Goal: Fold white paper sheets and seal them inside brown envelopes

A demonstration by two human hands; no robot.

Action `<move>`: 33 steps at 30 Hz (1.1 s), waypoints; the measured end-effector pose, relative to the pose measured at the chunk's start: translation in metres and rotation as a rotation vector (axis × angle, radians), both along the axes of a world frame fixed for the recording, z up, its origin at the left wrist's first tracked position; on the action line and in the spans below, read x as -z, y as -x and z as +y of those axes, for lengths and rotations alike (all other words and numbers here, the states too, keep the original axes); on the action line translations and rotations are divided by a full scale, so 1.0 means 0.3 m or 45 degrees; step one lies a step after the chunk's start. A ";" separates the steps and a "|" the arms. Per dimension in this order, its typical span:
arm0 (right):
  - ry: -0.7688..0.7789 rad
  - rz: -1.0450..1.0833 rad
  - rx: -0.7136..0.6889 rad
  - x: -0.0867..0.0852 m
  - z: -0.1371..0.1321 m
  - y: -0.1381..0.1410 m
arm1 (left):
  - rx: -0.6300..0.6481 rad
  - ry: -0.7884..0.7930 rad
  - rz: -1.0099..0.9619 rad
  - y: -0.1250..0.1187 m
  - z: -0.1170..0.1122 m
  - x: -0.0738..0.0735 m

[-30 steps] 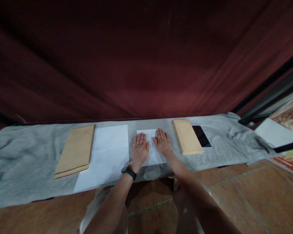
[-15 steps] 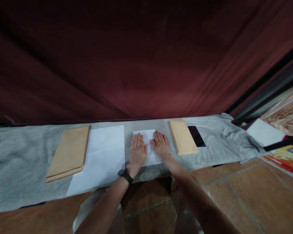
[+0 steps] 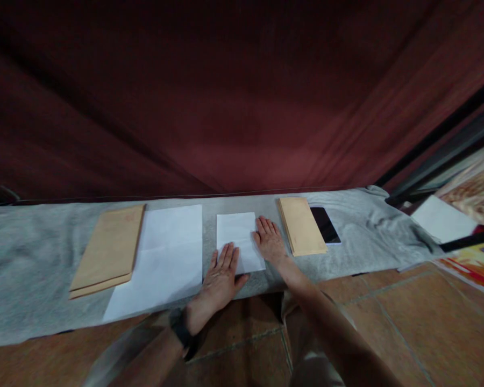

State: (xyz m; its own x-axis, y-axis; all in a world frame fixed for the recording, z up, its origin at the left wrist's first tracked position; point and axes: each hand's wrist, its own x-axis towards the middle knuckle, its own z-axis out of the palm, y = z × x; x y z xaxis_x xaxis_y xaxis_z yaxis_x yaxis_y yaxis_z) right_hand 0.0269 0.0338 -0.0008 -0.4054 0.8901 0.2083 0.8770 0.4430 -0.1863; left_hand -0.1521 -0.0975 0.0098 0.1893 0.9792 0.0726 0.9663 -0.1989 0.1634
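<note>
A small folded white paper point(image 3: 237, 236) lies on the grey cloth point(image 3: 32, 258) in front of me. My right hand point(image 3: 271, 240) rests flat on the paper's right edge, fingers stretched out. My left hand point(image 3: 218, 279) is flat and open at the near left corner of the paper, by the cloth's front edge; a black band sits on its wrist. A larger white sheet point(image 3: 161, 258) lies to the left of the folded paper.
Brown envelopes point(image 3: 107, 248) lie at the left, and a second stack of brown envelopes point(image 3: 301, 226) at the right beside a dark phone point(image 3: 325, 224). A dark red curtain point(image 3: 226, 107) hangs behind. Tiled floor point(image 3: 407, 322) is below, with printed papers point(image 3: 471, 215) at the far right.
My left hand has slid back off the folded paper toward me, to the front edge of the cloth. My right hand stays flat on the paper.
</note>
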 end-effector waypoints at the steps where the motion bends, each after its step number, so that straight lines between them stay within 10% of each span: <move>1: 0.008 0.008 -0.012 -0.001 -0.002 -0.011 | 0.033 0.029 -0.016 0.021 -0.005 -0.003; 16: 0.388 0.217 -0.637 -0.089 -0.057 -0.195 | 0.101 0.177 -0.025 0.041 -0.006 -0.125; 33: 0.505 0.408 -0.543 -0.131 -0.058 -0.160 | -0.143 0.321 -0.795 0.142 0.066 -0.140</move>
State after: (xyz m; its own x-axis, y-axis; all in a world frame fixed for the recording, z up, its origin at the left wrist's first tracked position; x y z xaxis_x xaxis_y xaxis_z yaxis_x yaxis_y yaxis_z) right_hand 0.0750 0.0163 0.0385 -0.7116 0.6994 0.0663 0.5143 0.5829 -0.6291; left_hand -0.1947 -0.0776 0.0519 0.0825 0.9918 -0.0980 0.6883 0.0144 0.7253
